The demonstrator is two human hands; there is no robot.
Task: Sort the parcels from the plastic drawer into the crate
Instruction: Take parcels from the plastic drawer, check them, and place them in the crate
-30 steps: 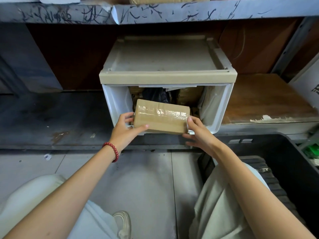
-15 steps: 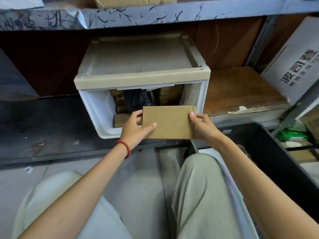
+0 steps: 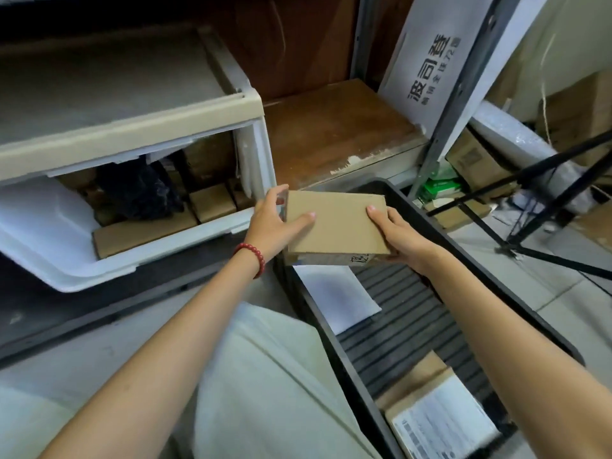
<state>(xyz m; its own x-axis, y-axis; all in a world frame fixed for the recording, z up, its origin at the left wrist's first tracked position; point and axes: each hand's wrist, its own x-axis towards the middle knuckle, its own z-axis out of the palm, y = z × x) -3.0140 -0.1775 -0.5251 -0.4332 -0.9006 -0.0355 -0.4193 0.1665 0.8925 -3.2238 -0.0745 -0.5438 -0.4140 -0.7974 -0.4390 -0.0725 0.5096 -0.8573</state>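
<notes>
Under the low metal shelving, a white plastic drawer [image 3: 66,246] stood pulled open on a dark ledge, with brown parcels [image 3: 212,202] and a dark bundle [image 3: 139,190] inside it. To its right a worn wooden board [image 3: 337,127] lay on the shelf, a white printed carton [image 3: 427,71] leaned against the upright, and a black crate [image 3: 430,223] sat on the grey floor with a white packet [image 3: 334,296] and a labelled parcel [image 3: 440,415] on its ribbed bottom. A black tripod [image 3: 530,200] stood farther right. Half a second earlier the cardboard parcel [image 3: 334,223] had been at the drawer's mouth; now it hung clear of the drawer, above the crate's far end. The left hand [image 3: 270,223], a red bead bracelet [image 3: 253,256] on its wrist, gripped the parcel's left edge with the thumb on top, and the right hand [image 3: 402,240] gripped the right edge likewise, fingers curled beneath
</notes>
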